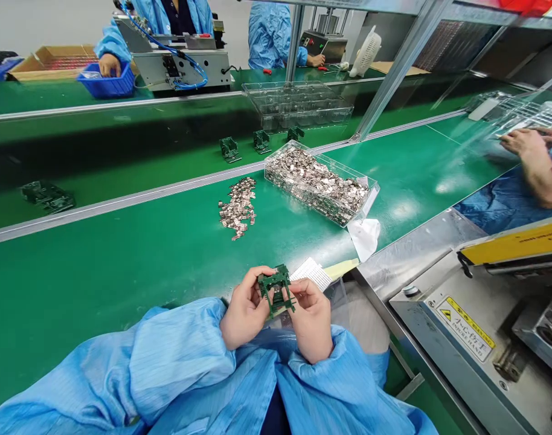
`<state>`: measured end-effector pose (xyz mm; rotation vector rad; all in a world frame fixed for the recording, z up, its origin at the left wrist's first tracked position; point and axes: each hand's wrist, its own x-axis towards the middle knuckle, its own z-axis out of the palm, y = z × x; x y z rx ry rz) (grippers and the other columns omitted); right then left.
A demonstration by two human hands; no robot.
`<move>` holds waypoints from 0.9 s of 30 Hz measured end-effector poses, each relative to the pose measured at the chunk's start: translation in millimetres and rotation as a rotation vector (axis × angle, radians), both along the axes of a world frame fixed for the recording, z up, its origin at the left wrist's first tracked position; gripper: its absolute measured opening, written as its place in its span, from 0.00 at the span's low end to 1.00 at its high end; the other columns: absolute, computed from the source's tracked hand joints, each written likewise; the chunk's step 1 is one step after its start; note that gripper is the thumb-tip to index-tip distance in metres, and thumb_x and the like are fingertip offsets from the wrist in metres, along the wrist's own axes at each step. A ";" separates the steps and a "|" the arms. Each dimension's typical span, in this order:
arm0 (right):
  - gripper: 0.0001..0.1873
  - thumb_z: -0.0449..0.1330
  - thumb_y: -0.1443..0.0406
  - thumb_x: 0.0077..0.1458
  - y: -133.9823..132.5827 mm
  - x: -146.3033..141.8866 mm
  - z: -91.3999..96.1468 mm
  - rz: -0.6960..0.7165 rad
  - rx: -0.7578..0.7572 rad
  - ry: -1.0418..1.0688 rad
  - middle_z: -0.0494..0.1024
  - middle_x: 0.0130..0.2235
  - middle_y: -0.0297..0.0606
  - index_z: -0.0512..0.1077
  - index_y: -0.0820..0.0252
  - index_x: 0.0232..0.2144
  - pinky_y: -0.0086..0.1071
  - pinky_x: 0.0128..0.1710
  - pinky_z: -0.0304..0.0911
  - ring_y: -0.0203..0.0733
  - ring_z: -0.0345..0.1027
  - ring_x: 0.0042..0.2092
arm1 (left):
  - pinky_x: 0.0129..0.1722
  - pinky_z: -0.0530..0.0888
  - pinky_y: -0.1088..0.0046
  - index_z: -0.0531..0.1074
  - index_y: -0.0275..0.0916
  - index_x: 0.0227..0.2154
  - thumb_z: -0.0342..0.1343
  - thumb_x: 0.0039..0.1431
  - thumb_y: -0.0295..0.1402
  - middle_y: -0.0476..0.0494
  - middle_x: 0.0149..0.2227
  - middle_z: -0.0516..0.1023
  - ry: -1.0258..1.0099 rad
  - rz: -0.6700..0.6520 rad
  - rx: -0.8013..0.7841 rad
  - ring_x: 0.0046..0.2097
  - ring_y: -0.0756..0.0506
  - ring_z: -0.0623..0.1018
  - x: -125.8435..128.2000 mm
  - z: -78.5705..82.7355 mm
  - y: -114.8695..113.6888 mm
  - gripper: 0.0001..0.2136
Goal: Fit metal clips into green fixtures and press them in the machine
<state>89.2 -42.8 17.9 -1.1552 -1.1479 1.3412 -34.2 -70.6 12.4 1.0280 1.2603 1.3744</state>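
Both my hands hold one small dark green plastic frame (276,291) just above the near edge of the green bench. My left hand (245,311) grips its left side with curled fingers. My right hand (311,319) pinches its right side. A loose pile of small metal clips (238,207) lies on the mat ahead. To its right stands a clear plastic box (319,183) filled with the same clips.
More green frames (229,149) ride the conveyor belt (99,157) beyond. A grey machine with a yellow warning label (468,329) sits at my right. Another person's hand (527,148) works at far right; two people in blue coats work across the line, by clear trays (298,103).
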 end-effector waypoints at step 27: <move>0.27 0.47 0.45 0.61 -4.9 59.5 -80.9 -0.013 0.105 -0.349 0.69 0.23 0.36 0.63 0.55 0.20 0.34 0.30 0.62 0.41 0.64 0.28 | 0.39 0.78 0.73 0.63 0.40 0.46 0.65 0.51 0.35 0.45 0.39 0.74 -0.210 -0.108 0.052 0.41 0.47 0.76 55.2 -14.3 67.6 0.22</move>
